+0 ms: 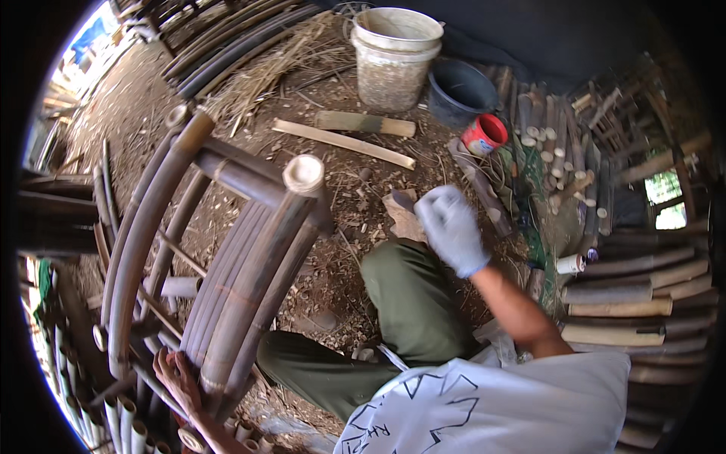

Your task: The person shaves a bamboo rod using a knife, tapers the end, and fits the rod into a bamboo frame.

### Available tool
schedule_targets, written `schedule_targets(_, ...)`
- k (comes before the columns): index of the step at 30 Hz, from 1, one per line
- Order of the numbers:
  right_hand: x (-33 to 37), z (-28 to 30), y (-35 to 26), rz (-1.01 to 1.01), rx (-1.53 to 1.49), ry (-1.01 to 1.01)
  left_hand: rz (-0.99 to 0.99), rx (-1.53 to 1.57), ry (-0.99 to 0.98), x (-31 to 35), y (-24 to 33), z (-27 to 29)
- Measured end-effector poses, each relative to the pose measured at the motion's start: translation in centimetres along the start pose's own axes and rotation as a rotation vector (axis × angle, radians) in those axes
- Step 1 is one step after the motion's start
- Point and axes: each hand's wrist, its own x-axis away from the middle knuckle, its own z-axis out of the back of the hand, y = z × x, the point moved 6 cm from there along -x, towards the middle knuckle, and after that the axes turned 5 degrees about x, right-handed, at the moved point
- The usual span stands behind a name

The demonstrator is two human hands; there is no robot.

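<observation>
A brown bamboo chair frame [249, 303], with thick poles and a panel of narrow slats, stands tilted on my left. My bare left hand [179, 380] grips its lower part beside the slats, fingers bent over the bamboo. Out in front of my right knee is my right hand [450, 227], in a pale grey-white glove and closed like a fist. Some blur and the glove hide what is in it, if anything. Just left of that fist, a light brown flat piece [404, 217] lies on the ground, with a small dark shape at its top.
Two split bamboo pieces [344, 142] lie on the dirt ahead. Beyond them stand a stained white bucket [389, 76], a dark basin [457, 94] and a red container [484, 135]. Stacked bamboo [620, 310] fills the right side; long poles [242, 41] lie at the far left.
</observation>
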Motion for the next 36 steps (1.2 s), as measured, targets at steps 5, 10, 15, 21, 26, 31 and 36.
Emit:
schedule_targets(5, -3.4, 0.0, 24.6, -0.195, 0.649, -0.138, -0.17, -0.269, 0.191, 0.1, 2.4, 0.3)
schedule_targets(10, -10.8, -12.5, 30.1, -0.13, 0.632, -0.474, -0.339, -0.586, 0.487, 1.7, 2.2, 2.8)
schedule_targets(15, -14.5, -20.7, 33.3, -0.045, 0.738, -0.662, -0.433, -0.527, 0.505, 3.8, 14.4, -1.8)
schedule_targets(21, -16.0, -20.7, 35.8, 0.076, 0.475, -0.604, -0.455, 0.351, -0.075, 3.3, 34.5, -16.4)
schedule_targets(26, -4.3, -12.0, 26.2, -0.31, -0.499, -0.812, 0.19, 0.828, -0.335, -2.2, 41.0, -30.1)
schedule_targets(31, 7.0, -5.8, 22.7, -0.233, -0.606, -0.936, 0.42, 1.284, -0.268, -6.7, 44.0, -33.4)
schedule_targets(36, 8.0, -4.5, 23.8, 0.347, -0.221, -0.608, 0.06, 1.288, -0.086, -2.0, 48.5, -25.9)
